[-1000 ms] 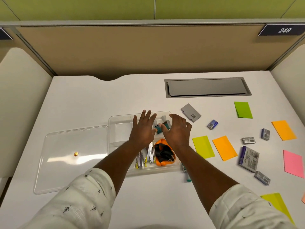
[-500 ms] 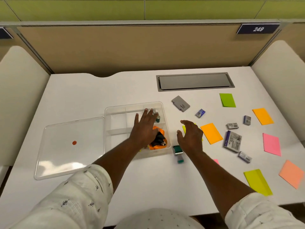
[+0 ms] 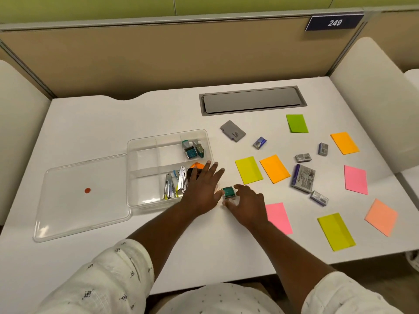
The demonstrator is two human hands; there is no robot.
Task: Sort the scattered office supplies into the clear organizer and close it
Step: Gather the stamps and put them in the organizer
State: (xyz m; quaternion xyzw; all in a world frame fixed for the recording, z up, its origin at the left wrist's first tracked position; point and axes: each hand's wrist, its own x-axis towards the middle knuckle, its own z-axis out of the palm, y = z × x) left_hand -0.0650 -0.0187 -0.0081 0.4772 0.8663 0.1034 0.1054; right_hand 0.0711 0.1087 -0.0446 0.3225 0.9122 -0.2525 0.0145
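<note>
The clear organizer (image 3: 145,141) stands left of centre, its lid (image 3: 68,200) lying open flat to its left. Inside are small teal stamps (image 3: 192,149), metal staplers (image 3: 175,184) and an orange item (image 3: 196,165). My left hand (image 3: 204,189) lies flat with fingers spread over the organizer's front right corner. My right hand (image 3: 246,205) curls around a small teal stamp (image 3: 229,192) that sits on the table just right of the organizer. Coloured sticky notes and small staple boxes lie scattered to the right.
Right of the organizer lie a yellow note (image 3: 248,169), orange notes (image 3: 274,168), pink notes (image 3: 278,217), a green note (image 3: 297,123), a grey card holder (image 3: 232,130) and a large staple box (image 3: 303,178). A grey cable hatch (image 3: 251,100) sits at the back.
My right hand has left the organizer and come down to the teal stamp on the table. My left hand slid to the organizer's front right corner. The view shifted right.
</note>
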